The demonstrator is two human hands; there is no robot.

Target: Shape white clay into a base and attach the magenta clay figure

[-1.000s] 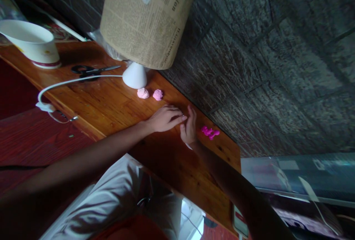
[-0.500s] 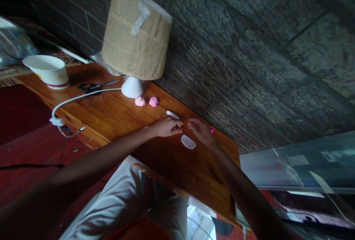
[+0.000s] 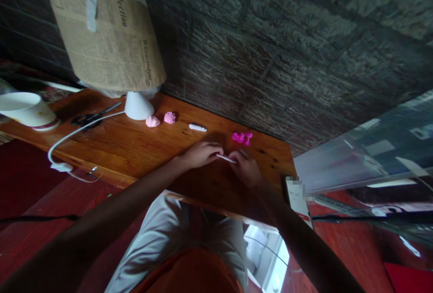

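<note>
A thin, pale piece of flattened clay [image 3: 226, 158], turned edge-on to me, is held between my two hands just over the wooden table. My left hand [image 3: 204, 154] pinches its left edge with thumb and fingers. At the other edge, my right hand [image 3: 247, 167] has its fingers closed on the same piece. Beyond the hands lies a white clay-like roll [image 3: 197, 127]. Bright magenta small shapes [image 3: 241, 137] sit behind my right hand. Farther left are a light pink lump [image 3: 152, 121] and a deeper pink lump [image 3: 169, 117].
A lamp with a newsprint shade [image 3: 108, 35] stands at the back left, its white cable [image 3: 67, 137] crossing the table [image 3: 135, 148]. Scissors [image 3: 96, 116] and a paper cup [image 3: 29, 111] are left of it. A brick-patterned wall [image 3: 230, 58] borders the back edge.
The flattened clay lay on the table below my spread hands; now both hands grip it, tilted edge-on. My view has swung right, showing more of the magenta shapes.
</note>
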